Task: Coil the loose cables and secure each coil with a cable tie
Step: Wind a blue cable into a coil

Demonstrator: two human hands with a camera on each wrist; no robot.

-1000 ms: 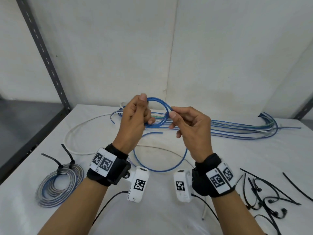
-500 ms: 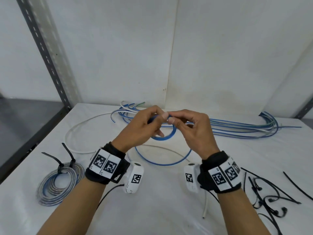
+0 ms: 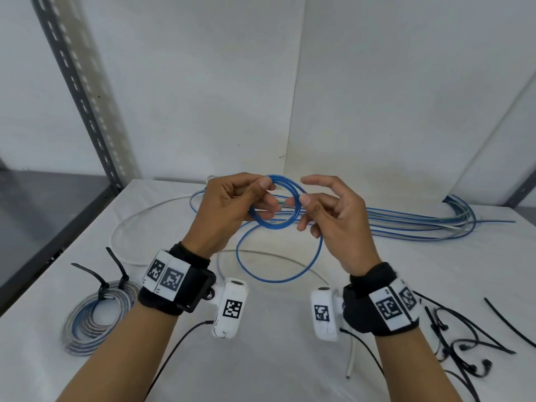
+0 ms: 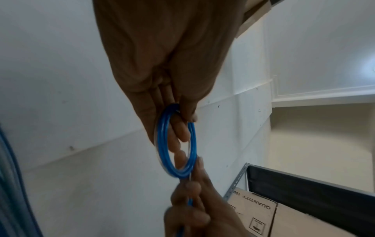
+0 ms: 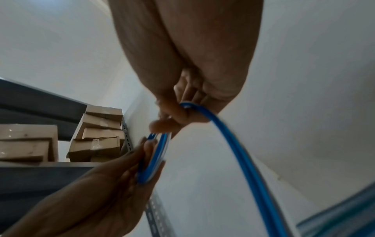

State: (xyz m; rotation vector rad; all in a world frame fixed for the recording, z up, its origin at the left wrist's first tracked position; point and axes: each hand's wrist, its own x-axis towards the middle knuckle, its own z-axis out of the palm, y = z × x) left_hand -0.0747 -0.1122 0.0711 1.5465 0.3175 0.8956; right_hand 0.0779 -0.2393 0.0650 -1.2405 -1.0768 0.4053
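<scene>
A small coil of blue cable [image 3: 274,224] is held up above the white table [image 3: 275,358]. My left hand [image 3: 266,192] pinches the coil's upper left side between thumb and fingers; in the left wrist view the coil [image 4: 162,144] hangs from that pinch. My right hand [image 3: 304,204] pinches the same cable at the coil's right side, index finger stretched out. The right wrist view shows the cable [image 5: 243,152] running out of that pinch. The loose tail [image 3: 278,281] loops down onto the table below the hands.
A finished coil with black ties [image 3: 95,317] lies at the front left. Several long blue and grey cables [image 3: 420,224] stretch along the back right. A white cable [image 3: 139,224] curves at the left. Loose black cable ties [image 3: 464,343] lie at the right. A metal rack post [image 3: 81,91] stands at the left.
Half a second ago the hands were close together and lower, over the coil. They have since risen and parted a little, and the coil's open ring faces the head camera.
</scene>
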